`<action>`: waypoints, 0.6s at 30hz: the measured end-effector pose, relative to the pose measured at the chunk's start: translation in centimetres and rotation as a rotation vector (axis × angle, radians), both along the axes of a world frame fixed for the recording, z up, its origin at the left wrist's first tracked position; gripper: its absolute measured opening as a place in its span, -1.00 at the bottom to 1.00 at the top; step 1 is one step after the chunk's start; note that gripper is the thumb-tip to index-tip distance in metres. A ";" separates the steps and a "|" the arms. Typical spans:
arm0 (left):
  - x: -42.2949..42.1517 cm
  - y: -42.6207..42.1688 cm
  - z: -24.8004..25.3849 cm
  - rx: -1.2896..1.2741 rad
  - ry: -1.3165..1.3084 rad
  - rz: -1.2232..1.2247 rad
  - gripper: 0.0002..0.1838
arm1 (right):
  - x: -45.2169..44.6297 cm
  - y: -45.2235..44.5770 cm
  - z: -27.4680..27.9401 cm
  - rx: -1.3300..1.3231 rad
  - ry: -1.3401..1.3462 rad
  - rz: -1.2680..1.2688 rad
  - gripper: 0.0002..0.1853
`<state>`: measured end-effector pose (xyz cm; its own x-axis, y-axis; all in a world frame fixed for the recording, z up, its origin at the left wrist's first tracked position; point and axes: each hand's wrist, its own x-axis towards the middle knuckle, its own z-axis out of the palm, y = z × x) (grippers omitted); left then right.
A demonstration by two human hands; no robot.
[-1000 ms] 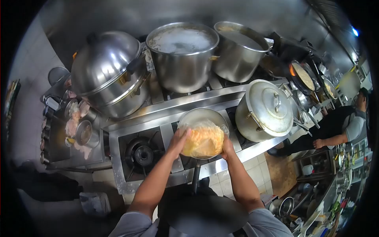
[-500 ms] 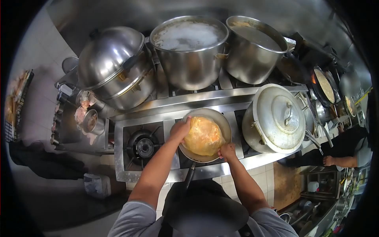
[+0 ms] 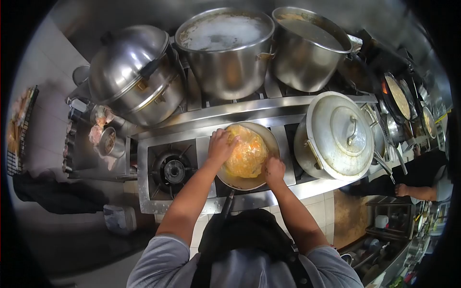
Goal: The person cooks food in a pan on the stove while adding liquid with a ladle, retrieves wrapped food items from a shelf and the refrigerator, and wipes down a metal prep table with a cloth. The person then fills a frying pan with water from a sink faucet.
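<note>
A clear plastic bag of orange-yellow food (image 3: 246,152) rests over a pale frying pan (image 3: 273,139) on the near stove. At its upper left side, my left hand (image 3: 222,146) grasps the bag, thumb laid over the plastic. My right hand (image 3: 274,169) is closed at the bag's lower right edge, pinching the plastic. The dark pan handle (image 3: 228,202) points towards my body, untouched by either hand. What the food in the bag is, I cannot make out.
Left of the pan is a bare burner (image 3: 174,170); right stands a lidded aluminium pot (image 3: 336,137). Behind are a domed steel pot (image 3: 129,67), a foamy pot (image 3: 228,67) and a broth pot (image 3: 307,62). Another person's hand (image 3: 401,190) shows at right.
My left hand has shifted up and further over the bag. The bag sits flatter, bunched between both hands, and my right hand has turned at its edge. The view has tilted slightly.
</note>
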<state>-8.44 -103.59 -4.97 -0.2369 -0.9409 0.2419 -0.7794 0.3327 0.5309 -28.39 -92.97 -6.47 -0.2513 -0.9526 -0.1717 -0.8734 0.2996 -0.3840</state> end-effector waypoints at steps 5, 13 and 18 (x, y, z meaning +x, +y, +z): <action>-1.1 -0.6 -0.4 -0.053 0.101 0.169 -0.75 | 0.3 0.3 -2.3 -0.186 -0.161 -0.101 -0.79; -1.9 -2.5 0.9 0.156 0.420 0.339 -0.54 | 1.9 0.5 -1.4 -0.170 -1.220 -0.211 -0.87; -1.3 -0.3 -1.0 0.375 0.677 0.310 -0.50 | 2.3 -0.2 1.9 -0.334 -1.199 -0.244 -0.84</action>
